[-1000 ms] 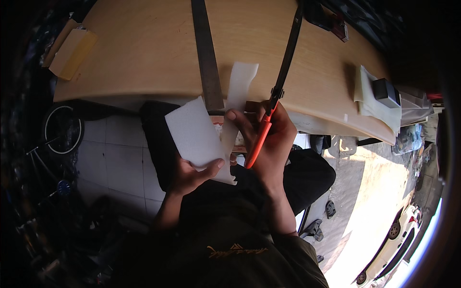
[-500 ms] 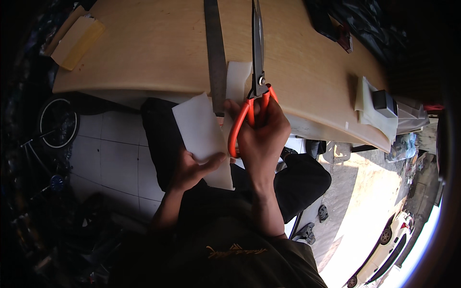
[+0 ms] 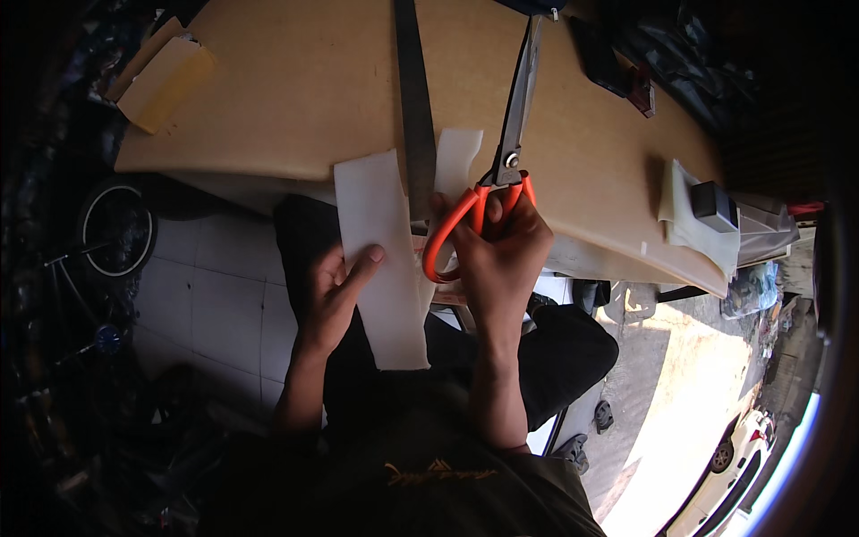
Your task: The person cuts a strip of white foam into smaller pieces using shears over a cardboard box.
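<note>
A long white sheet of thin, flexible material [image 3: 385,277] is pinched in my left hand [image 3: 335,291], the thumb flat on its face and the fingers partly hidden behind it. It hangs upright over my lap at the table's edge. My right hand [image 3: 501,259] grips scissors [image 3: 510,166] by their orange handles. Their long dark blades lie nearly together and point away from me, over the table. A small white strip [image 3: 458,154] extends beyond my right fingertips; whether they touch it I cannot tell. Between the sheet and strip lies a long dark metal-looking bar [image 3: 414,107].
The tan table [image 3: 277,89] curves across in front of me. A yellowish open box [image 3: 165,80] sits at its far left. White sheets [image 3: 684,224] lie under a dark small box [image 3: 714,206] at the right. A wheel [image 3: 116,231] stands on the left over tiled floor [image 3: 224,304].
The white sheet has turned more upright, and my left thumb has moved up its face. The scissors have tilted to the right in my right hand. The whole view has shifted slightly.
</note>
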A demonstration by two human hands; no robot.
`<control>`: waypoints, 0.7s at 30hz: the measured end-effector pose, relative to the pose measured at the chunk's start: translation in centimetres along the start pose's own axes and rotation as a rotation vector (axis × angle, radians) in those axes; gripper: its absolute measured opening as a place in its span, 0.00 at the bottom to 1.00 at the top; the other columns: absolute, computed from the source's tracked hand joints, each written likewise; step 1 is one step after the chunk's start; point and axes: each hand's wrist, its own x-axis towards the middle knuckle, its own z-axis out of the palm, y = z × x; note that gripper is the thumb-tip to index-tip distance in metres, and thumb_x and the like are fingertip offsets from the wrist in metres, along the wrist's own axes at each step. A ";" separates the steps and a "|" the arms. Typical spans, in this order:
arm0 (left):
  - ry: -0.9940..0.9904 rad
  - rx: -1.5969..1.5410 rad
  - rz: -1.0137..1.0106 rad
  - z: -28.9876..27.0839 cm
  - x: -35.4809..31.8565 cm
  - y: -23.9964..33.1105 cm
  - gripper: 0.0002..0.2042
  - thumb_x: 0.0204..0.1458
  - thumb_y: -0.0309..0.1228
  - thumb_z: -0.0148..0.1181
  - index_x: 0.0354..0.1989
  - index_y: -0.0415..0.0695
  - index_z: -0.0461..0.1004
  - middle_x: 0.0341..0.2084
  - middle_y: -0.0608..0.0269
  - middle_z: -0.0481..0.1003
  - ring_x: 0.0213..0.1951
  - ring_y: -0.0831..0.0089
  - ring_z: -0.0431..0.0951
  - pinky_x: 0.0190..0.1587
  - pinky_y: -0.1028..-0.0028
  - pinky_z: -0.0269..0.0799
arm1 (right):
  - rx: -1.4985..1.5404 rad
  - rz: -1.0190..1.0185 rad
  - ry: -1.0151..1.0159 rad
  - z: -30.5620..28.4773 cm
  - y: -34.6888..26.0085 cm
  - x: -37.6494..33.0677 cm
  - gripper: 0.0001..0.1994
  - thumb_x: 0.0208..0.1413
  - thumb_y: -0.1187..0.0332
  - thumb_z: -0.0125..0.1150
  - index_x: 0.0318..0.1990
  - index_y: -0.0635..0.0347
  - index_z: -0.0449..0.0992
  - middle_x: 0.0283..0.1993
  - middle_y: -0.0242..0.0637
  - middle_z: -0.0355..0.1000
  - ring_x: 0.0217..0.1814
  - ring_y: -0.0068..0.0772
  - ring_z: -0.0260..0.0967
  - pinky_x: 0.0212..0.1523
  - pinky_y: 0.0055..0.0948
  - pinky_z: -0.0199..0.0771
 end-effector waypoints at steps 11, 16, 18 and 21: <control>0.220 0.316 0.137 1.0 4.4 4.1 0.13 0.47 0.32 0.63 0.36 0.36 0.72 0.20 0.62 0.77 0.22 0.84 0.74 0.26 0.82 0.67 | 0.020 0.011 -0.078 1.1 -0.4 0.2 0.16 0.40 0.80 0.66 0.21 0.60 0.60 0.21 0.31 0.66 0.25 0.20 0.69 0.25 0.19 0.67; 0.326 0.679 0.185 1.3 6.1 5.3 0.14 0.48 0.36 0.61 0.36 0.38 0.71 0.19 0.60 0.76 0.19 0.80 0.71 0.23 0.79 0.64 | 0.059 0.039 -0.088 1.6 0.1 0.5 0.16 0.41 0.81 0.66 0.21 0.60 0.59 0.21 0.33 0.67 0.26 0.20 0.69 0.25 0.18 0.68; 0.309 0.739 0.147 1.7 6.3 6.4 0.11 0.50 0.30 0.60 0.34 0.35 0.70 0.16 0.60 0.74 0.18 0.89 0.64 0.21 0.84 0.58 | 0.074 0.074 -0.096 1.6 -0.1 0.5 0.15 0.40 0.80 0.65 0.22 0.60 0.60 0.21 0.31 0.64 0.24 0.18 0.64 0.24 0.18 0.65; 0.392 0.966 0.295 1.9 6.4 6.9 0.12 0.50 0.33 0.59 0.30 0.34 0.69 0.10 0.62 0.67 0.16 0.87 0.58 0.19 0.81 0.55 | 0.065 0.078 -0.091 1.3 -0.2 0.5 0.12 0.39 0.78 0.63 0.22 0.60 0.61 0.20 0.27 0.59 0.22 0.14 0.56 0.21 0.19 0.59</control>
